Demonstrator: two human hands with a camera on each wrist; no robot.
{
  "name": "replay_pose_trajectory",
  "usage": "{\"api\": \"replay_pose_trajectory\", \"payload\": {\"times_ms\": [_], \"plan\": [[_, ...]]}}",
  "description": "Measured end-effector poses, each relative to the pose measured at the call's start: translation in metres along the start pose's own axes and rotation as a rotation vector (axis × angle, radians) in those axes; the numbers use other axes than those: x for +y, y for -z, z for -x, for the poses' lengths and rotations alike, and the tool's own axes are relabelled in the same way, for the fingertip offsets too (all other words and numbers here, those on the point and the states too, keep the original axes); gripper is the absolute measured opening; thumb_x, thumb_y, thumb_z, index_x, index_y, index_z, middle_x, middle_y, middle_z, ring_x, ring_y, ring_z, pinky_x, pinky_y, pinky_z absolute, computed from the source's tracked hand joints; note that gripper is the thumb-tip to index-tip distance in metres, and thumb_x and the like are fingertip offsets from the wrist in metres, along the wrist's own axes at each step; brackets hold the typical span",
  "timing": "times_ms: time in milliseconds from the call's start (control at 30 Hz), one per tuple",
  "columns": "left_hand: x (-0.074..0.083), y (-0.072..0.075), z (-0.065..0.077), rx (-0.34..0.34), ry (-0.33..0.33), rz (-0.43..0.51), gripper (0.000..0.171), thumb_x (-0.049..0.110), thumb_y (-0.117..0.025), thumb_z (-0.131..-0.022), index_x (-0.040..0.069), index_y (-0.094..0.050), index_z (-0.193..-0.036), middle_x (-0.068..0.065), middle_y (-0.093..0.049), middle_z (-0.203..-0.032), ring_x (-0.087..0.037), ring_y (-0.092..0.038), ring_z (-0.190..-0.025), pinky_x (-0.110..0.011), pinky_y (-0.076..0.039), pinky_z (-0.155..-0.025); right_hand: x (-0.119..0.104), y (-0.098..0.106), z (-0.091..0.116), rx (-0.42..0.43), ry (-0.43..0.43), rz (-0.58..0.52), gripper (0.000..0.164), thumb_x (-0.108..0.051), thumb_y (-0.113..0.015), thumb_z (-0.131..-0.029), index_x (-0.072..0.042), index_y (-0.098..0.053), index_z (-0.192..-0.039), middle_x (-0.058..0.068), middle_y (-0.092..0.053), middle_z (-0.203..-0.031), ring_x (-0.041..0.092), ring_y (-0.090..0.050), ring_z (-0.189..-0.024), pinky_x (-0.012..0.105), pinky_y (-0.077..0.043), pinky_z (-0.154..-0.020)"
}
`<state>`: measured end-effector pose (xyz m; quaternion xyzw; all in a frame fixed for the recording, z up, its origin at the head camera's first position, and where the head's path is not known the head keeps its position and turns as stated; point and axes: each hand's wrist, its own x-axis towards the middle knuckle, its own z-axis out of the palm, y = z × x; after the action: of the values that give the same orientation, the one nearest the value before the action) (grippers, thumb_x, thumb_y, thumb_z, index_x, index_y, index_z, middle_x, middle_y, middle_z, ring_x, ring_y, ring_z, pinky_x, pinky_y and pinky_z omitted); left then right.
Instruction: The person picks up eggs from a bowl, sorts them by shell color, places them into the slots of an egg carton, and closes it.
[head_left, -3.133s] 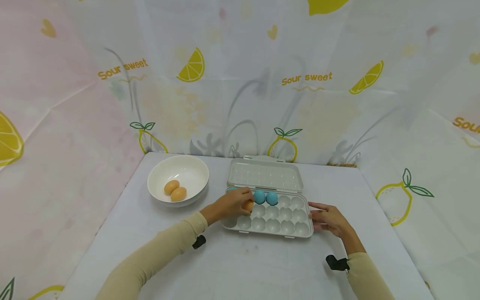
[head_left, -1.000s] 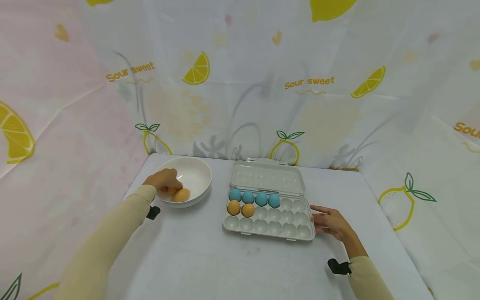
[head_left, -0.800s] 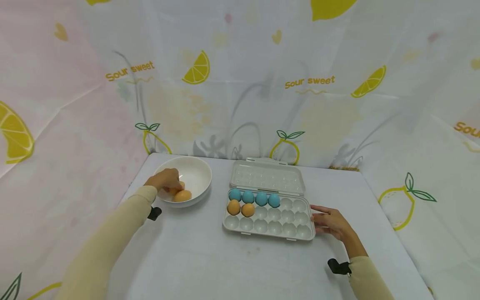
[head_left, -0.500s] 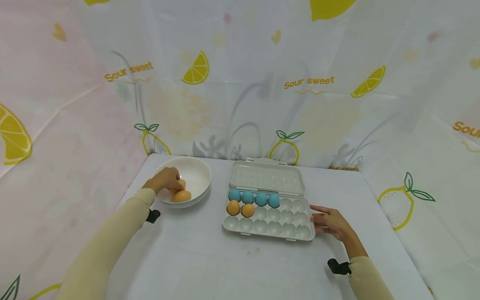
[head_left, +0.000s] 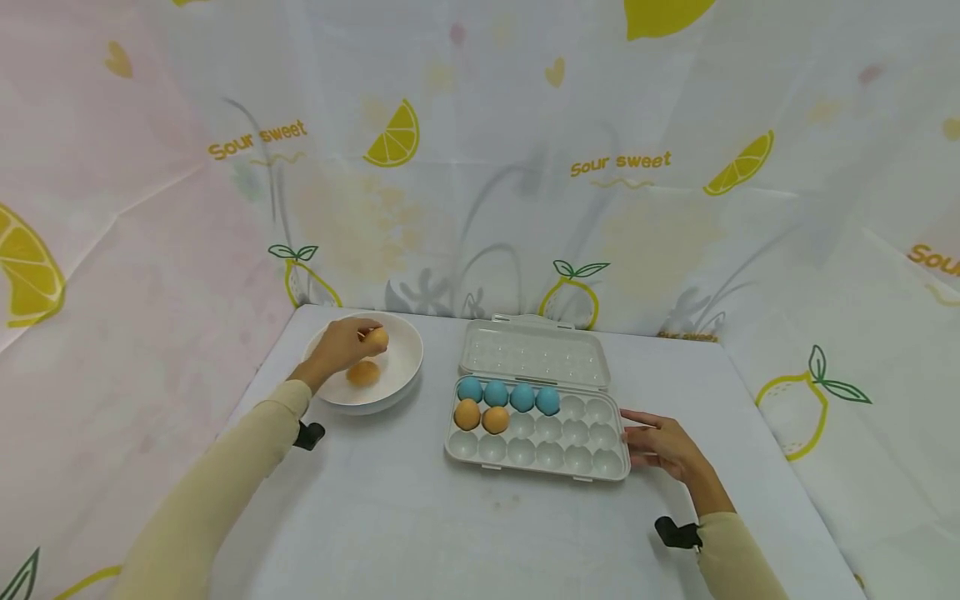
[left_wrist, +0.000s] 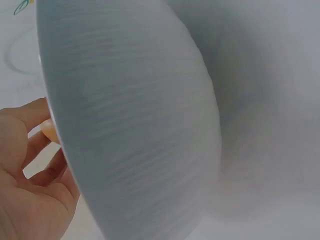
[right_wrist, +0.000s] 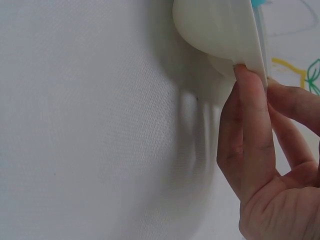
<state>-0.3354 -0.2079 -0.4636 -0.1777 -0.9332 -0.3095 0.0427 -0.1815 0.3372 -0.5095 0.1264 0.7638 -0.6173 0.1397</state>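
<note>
An orange egg (head_left: pixel 377 338) is pinched in the left hand (head_left: pixel 345 343), fingers and thumb closed round its sides. Egg is held over the white bowl (head_left: pixel 406 354), toward the far part of its inside; exact height above the bowl floor can't be told. Shell is seen as smooth, plain and matt, light orange-tan, rounded, partly covered by the fingers. In the left wrist view, only a small pale-orange patch is shown between fingers; the rest is hidden by the bowl's rim and the hand.

A second orange egg (head_left: pixel 363 373) is seen lying in the bowl, just below the hand: same tan-orange, oval, laid on its side, shaded along its lower edge.

The near right corner area of the pale grey egg carton (head_left: pixel 547 455) is gripped at its right edge by the right hand (head_left: pixel 663 444); rim is pinched between thumb and fingertips. Three rows of six cups are moulded in. Four blue eggs (head_left: pixel 522 398) are set in the back row from the left, two orange eggs (head_left: pixel 467 414) in the first two cups of the middle row. Lid (head_left: pixel 534 350) is folded back behind. Table (head_left: pixel 450 533) is covered in white; lemons are printed on the backdrop (head_left: pixel 480 208).
</note>
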Motion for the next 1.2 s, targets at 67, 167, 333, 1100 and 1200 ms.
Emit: {"api": "replay_pose_trajectory", "payload": {"times_ms": [67, 167, 333, 1100, 1200], "plan": [[0.003, -0.002, -0.001, 0.012, -0.003, 0.058, 0.044, 0.025, -0.076, -0.085, 0.002, -0.066, -0.121, -0.016, -0.068, -0.110, -0.032, -0.064, -0.097, -0.044, -0.051, -0.082, 0.001, 0.001, -0.001, -0.001, 0.000, 0.003, 0.058, -0.007, -0.063, -0.092, 0.001, -0.041, -0.146, 0.017, -0.065, -0.118, 0.024, -0.068, -0.095, 0.039, -0.058, -0.074], [0.011, -0.004, -0.003, 0.028, 0.003, 0.134, 0.046, 0.029, -0.078, -0.084, 0.006, -0.067, -0.122, -0.013, -0.069, -0.110, -0.030, -0.065, -0.099, -0.043, -0.051, -0.084, 0.002, 0.001, -0.002, -0.004, 0.001, 0.007, 0.059, -0.008, -0.063, -0.092, 0.000, -0.041, -0.146, 0.016, -0.065, -0.118, 0.024, -0.068, -0.095, 0.039, -0.058, -0.074], [0.030, -0.008, -0.004, 0.063, -0.039, 0.199, 0.048, 0.030, -0.080, -0.082, 0.008, -0.067, -0.123, -0.011, -0.069, -0.113, -0.028, -0.066, -0.101, -0.043, -0.052, -0.085, 0.003, 0.002, -0.003, 0.004, -0.003, 0.002, 0.060, -0.008, -0.064, -0.091, -0.001, -0.042, -0.146, 0.014, -0.066, -0.116, 0.023, -0.068, -0.094, 0.039, -0.058, -0.074], [0.105, -0.071, -0.005, -0.008, -0.222, 0.389, 0.045, 0.033, -0.082, -0.079, 0.014, -0.067, -0.115, 0.000, -0.069, -0.108, -0.019, -0.065, -0.102, -0.044, -0.052, -0.090, 0.000, 0.003, 0.000, -0.001, -0.001, -0.030, 0.059, -0.007, -0.064, -0.091, 0.001, -0.042, -0.145, 0.014, -0.068, -0.112, 0.022, -0.068, -0.094, 0.039, -0.058, -0.075], [0.107, -0.085, -0.004, -0.009, -0.242, 0.382, 0.044, 0.031, -0.084, -0.077, 0.013, -0.067, -0.113, -0.001, -0.069, -0.107, -0.019, -0.067, -0.099, -0.044, -0.053, -0.088, -0.001, 0.002, 0.001, -0.003, 0.001, -0.024, 0.059, -0.007, -0.064, -0.091, 0.001, -0.042, -0.145, 0.014, -0.068, -0.112, 0.023, -0.068, -0.095, 0.039, -0.058, -0.075]]}}
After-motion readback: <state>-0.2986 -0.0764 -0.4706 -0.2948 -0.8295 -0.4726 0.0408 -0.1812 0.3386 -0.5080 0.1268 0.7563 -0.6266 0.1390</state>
